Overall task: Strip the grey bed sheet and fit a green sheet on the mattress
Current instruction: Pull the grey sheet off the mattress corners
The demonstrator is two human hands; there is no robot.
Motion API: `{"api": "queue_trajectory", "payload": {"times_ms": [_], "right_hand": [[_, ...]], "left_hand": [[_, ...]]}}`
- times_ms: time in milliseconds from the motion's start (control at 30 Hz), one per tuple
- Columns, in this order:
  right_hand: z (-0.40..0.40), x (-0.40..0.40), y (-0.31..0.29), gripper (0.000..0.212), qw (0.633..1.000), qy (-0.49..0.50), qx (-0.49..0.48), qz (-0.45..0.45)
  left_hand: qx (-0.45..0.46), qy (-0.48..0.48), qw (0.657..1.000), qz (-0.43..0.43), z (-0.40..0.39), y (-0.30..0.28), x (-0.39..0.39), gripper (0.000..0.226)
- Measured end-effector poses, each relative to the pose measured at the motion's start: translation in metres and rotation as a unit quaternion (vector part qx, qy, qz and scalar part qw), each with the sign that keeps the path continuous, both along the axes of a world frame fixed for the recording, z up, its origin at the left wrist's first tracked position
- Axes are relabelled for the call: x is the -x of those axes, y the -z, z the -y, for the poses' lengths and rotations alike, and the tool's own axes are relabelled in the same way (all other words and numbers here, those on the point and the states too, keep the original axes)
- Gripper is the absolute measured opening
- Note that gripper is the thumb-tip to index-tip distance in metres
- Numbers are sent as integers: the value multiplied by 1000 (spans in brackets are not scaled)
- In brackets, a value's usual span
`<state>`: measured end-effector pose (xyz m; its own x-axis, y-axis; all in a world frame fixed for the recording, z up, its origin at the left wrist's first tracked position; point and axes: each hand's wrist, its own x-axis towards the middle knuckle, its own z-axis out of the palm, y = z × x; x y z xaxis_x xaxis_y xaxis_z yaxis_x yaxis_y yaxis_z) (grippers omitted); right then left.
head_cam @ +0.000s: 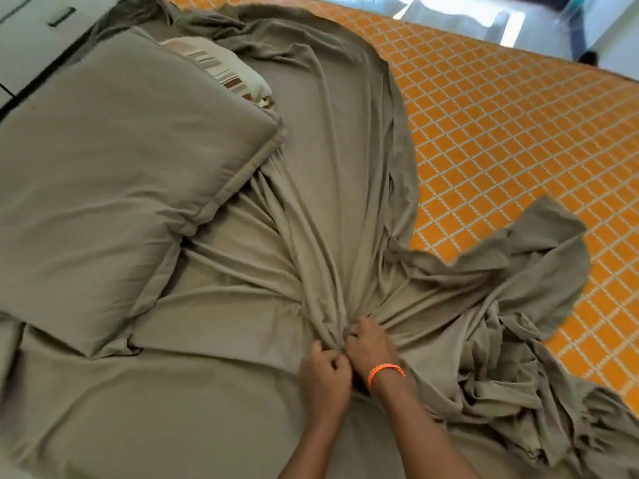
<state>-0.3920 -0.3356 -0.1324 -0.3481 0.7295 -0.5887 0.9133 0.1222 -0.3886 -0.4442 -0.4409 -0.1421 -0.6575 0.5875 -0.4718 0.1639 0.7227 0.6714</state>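
From where I stand there is nothing to read anywhere: no words, labels, brand marks or numbers. The orange mattress (501, 126) at the right of the frame carries only a white lattice pattern, and the pillow (221, 69) at the upper left only brown stripes.

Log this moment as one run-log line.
stage: stripping | left hand: grips grey sheet | right hand: grips same bunch | mattress: right side bare | pillow: on sheet | green sheet: unseen
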Motion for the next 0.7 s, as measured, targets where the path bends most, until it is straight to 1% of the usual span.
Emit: {"api": "queue_trajectory", "payload": {"times_ms": [67, 100, 133, 167, 200, 233, 267, 300, 333, 367, 433, 500, 533, 600, 633, 700], "right_hand": [[27, 29, -5, 30, 994, -10, 94, -50], [37, 42, -4, 30, 989, -6, 131, -67], [47, 55, -4, 33, 986, -5, 149, -72], [56, 65, 3, 31, 984, -1, 160, -84], [65, 73, 6, 20, 983, 11, 159, -90], [74, 77, 11, 21, 984, 28, 152, -92], [80, 78, 11, 35, 986, 33, 134, -91], [90, 78, 12, 43, 988, 39, 119, -94], [96, 78, 12, 42, 990, 42, 101, -91], [102, 78, 14, 37, 992, 49, 82, -82], [114, 79, 12, 29, 998, 46, 24, -44], [122, 81, 10, 37, 998, 35, -52, -18], [123, 84, 9, 37, 996, 42, -76, -17], [119, 91, 11, 29, 996, 53, -63, -29], [114, 93, 11, 27, 997, 57, -44, -31], [101, 96, 7, 20, 997, 65, -36, -36]], "left_hand": [[6, -93, 993, -71, 22, -4, 20, 31], [1, -123, 988, -91, 30, -7, 30, 31], [-7, -139, 986, -95, 40, -9, 41, 31], [-17, -143, 985, -90, 51, -6, 52, 32], [-27, -137, 988, -72, 61, 0, 64, 33], [-37, -118, 991, -45, 71, 9, 75, 35], [-46, -97, 994, -14, 77, 16, 84, 35], [-43, -80, 996, 15, 84, 22, 92, 32], [-31, -66, 997, 32, 87, 25, 99, 27], [-24, -54, 997, 44, 88, 29, 102, 26], [-25, -48, 996, 72, 87, 22, 106, 26], [-21, -44, 993, 108, 85, 23, 109, 23], [-14, -46, 990, 133, 84, 27, 113, 25], [1, -74, 980, 184, 83, 49, 123, 44], [6, -72, 975, 212, 82, 61, 128, 47], [10, -60, 967, 248, 76, 66, 134, 44]]}}
